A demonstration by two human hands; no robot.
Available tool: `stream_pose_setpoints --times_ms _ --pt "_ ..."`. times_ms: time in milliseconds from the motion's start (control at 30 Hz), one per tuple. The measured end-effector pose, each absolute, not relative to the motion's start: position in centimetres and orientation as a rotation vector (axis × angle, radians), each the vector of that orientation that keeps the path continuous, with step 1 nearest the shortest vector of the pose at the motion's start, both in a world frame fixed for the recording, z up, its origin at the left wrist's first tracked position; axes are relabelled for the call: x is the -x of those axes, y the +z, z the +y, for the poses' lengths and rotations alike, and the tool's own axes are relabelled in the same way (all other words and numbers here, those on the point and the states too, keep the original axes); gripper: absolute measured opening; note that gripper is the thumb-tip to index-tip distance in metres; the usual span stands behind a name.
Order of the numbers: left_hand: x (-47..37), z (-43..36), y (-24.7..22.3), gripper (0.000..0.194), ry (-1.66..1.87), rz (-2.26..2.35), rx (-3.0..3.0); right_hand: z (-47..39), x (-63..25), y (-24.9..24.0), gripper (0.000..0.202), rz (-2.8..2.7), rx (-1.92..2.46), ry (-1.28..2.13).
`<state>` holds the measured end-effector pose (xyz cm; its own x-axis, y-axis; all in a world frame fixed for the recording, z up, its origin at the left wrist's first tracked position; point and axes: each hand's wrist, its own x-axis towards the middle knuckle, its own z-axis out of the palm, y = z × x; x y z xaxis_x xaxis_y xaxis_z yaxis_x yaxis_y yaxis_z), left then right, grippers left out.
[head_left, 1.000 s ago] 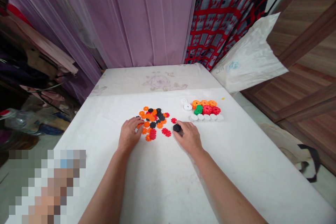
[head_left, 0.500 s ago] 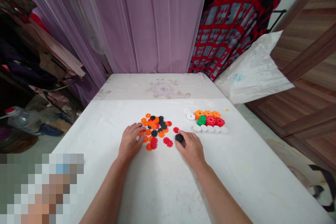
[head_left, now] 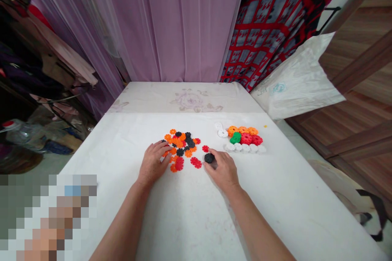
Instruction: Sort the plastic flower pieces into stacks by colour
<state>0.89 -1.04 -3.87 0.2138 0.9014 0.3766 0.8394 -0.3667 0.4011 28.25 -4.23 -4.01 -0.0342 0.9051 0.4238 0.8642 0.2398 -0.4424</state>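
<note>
Loose plastic snowflake discs [head_left: 178, 142] in orange, black and red lie in a pile at the middle of the table. My left hand [head_left: 154, 161] rests at the pile's left side, fingers spread over orange discs and hiding a few. A small stack of black snowflake discs [head_left: 209, 158] stands right of the pile. Around it, my right hand [head_left: 223, 168] has thumb and forefinger parted, with the stack on the table between them. Two overlapping red discs [head_left: 196, 162] and a single red disc [head_left: 205, 148] lie close by.
Sorted stacks stand to the right: orange discs [head_left: 243, 130], red discs [head_left: 251, 139], green discs [head_left: 235, 138] and a white row [head_left: 246, 147]. Loose white discs [head_left: 222, 133] lie left of them. A white bag [head_left: 301, 79] hangs over the table's right edge.
My right thumb and forefinger have loosened from the black stack, which now stands between them. My left hand stays at the pile, its fingers slightly shifted. The view has tilted a little.
</note>
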Motion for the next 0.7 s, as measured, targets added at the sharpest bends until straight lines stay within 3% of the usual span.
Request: stream_pose_setpoints --times_ms 700 --pt "-0.6 -0.6 -4.3 0.027 0.897 1.680 -2.446 -4.5 -30.3 -4.7 0.033 -1.699 1.818 -0.026"
